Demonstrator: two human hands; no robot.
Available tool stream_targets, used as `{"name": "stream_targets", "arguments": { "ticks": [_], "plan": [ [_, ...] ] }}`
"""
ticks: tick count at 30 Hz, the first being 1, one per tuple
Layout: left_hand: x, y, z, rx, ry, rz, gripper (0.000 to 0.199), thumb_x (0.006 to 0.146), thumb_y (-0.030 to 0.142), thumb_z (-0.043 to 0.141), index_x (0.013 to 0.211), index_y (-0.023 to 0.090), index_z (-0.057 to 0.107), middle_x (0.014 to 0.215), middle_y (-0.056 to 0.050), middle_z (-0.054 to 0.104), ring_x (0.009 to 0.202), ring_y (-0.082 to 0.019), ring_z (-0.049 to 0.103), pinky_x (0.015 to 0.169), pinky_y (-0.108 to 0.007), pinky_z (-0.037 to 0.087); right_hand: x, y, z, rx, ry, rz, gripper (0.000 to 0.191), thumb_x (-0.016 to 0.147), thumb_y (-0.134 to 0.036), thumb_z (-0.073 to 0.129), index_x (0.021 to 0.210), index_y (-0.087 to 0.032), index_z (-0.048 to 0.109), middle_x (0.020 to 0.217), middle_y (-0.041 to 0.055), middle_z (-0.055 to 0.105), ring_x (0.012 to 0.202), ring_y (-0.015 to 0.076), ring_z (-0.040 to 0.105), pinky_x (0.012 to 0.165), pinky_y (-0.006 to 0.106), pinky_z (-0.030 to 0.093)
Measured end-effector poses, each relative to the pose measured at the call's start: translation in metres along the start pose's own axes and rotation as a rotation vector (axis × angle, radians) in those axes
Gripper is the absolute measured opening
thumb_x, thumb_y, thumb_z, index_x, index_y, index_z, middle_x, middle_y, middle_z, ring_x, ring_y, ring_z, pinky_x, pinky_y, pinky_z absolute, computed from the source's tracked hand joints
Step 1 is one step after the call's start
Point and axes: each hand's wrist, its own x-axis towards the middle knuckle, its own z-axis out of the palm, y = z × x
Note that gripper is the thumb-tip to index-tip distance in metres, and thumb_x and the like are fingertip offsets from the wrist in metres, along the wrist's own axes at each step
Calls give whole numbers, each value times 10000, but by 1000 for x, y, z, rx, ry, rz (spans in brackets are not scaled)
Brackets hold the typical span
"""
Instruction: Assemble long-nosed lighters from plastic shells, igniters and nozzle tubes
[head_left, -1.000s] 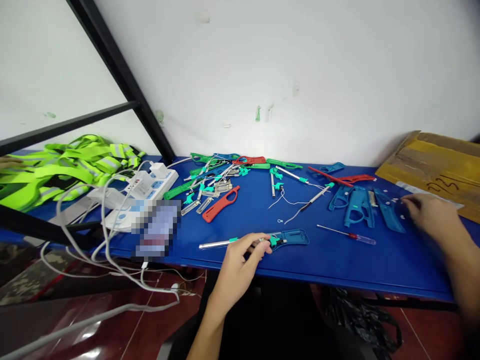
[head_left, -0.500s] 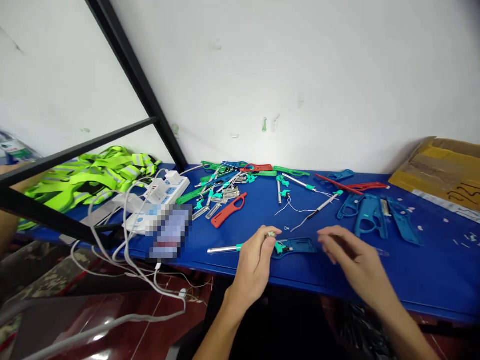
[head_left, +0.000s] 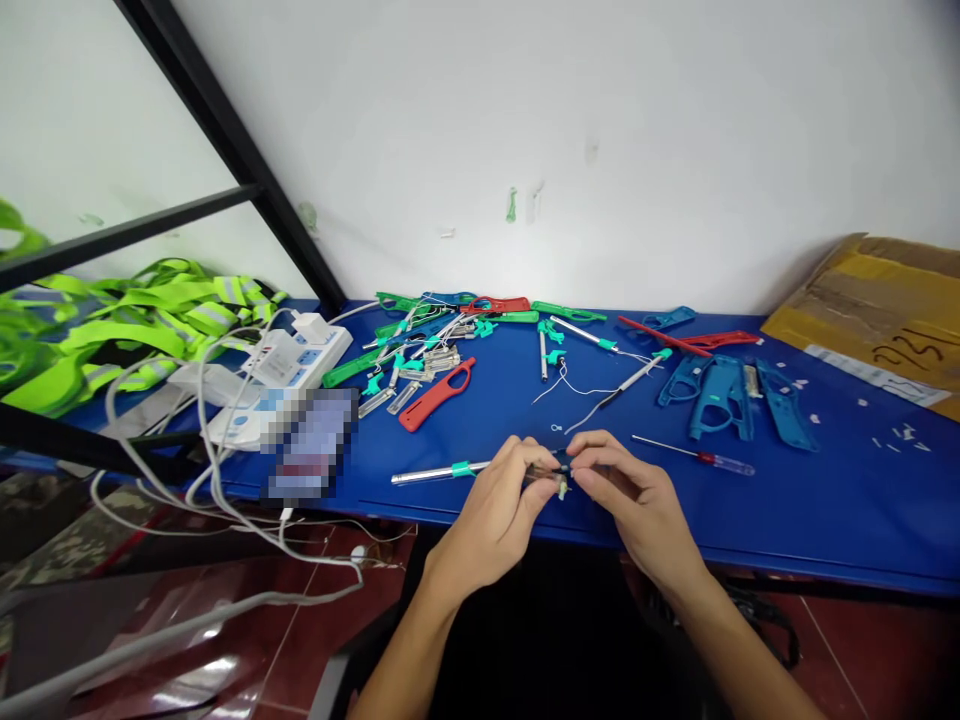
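Observation:
My left hand (head_left: 491,515) is closed on a small clear lighter fuel tank (head_left: 546,476) with a pale valve end. Close against it, my right hand (head_left: 637,500) pinches at the tank's right end; whatever its fingertips hold is too small to make out. From behind my left hand a silver lighter tube (head_left: 427,475) with a teal collar sticks out leftward over the table. My hands hide the blue handle half near there. To the right lies a screwdriver (head_left: 705,457) with a red and clear handle.
Lighter parts, including a red handle half (head_left: 437,396), lie piled toward the wall. Blue handle halves (head_left: 720,400) and a cardboard box (head_left: 870,320) are on the right. At left stand a power strip (head_left: 285,390), a phone (head_left: 311,440), black frame bars and neon straps (head_left: 150,320).
My right hand has moved left to meet my left hand at the fuel tank. The screwdriver now shows on the table where that hand was. The view has shifted slightly.

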Motion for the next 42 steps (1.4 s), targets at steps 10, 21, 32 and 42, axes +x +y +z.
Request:
{"name": "stream_targets", "arguments": {
  "ticks": [10,21,32,42],
  "plan": [
    [3,-4,2,-23,-8,31,108,1170,320,503,1173,231,564,1131,-51,654,1048,-207,594,969,-350,461,-1,4,-5,104,-143,51,91,1029,-335,757,1016,-312,844,1123,41,690,1043,173,665,976,317,540],
    [4,-3,4,-62,-10,29,84,1160,319,540,1179,240,560,1133,-41,620,1043,-194,609,956,-340,478,-2,7,-4,132,-128,43,66,1022,-310,769,1021,-306,835,1081,30,689,924,156,626,872,313,530],
    [4,-3,4,-107,7,-6,58,1155,295,556,1177,242,565,1149,-30,616,1057,-176,615,965,-319,475,-5,6,-3,69,-119,-14,83,1043,-302,734,1035,-296,816,1055,43,684,882,163,610,801,317,521],
    [4,-4,4,-130,-1,-5,81,1155,317,556,1192,246,565,1165,-31,625,1040,-174,625,960,-318,480,-5,7,-2,21,-83,-25,106,1061,-329,704,1033,-283,794,1004,35,700,829,165,594,789,329,511]
  ]
}}
